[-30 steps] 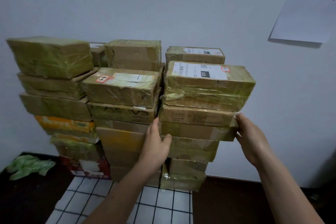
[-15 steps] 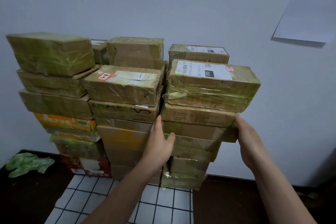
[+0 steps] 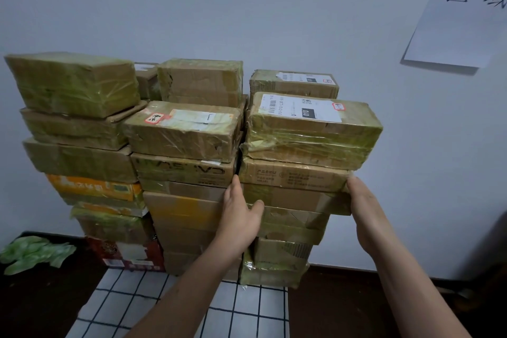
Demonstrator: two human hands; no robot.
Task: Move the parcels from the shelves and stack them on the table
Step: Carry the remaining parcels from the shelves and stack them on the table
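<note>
Three tall stacks of taped brown parcels stand against the white wall. The right stack is topped by a parcel with a white label (image 3: 312,132), and under it lies a printed carton (image 3: 290,175). My left hand (image 3: 238,217) presses the left side of this stack. Its straight fingers reach up into the gap beside the middle stack (image 3: 181,170), and its thumb lies across the front of a lower box. My right hand (image 3: 365,208) presses flat against the right end of the printed carton. The left stack (image 3: 76,156) stands untouched.
The parcels stand on a dark table (image 3: 343,304) with a black-and-white checked cloth (image 3: 137,302) in front. Crumpled green plastic (image 3: 33,252) lies at the far left. A paper sign (image 3: 466,8) hangs on the wall at upper right.
Both hands have slid a little higher along the right stack. My right hand has moved in from just off the stack to touch the carton's right end.
</note>
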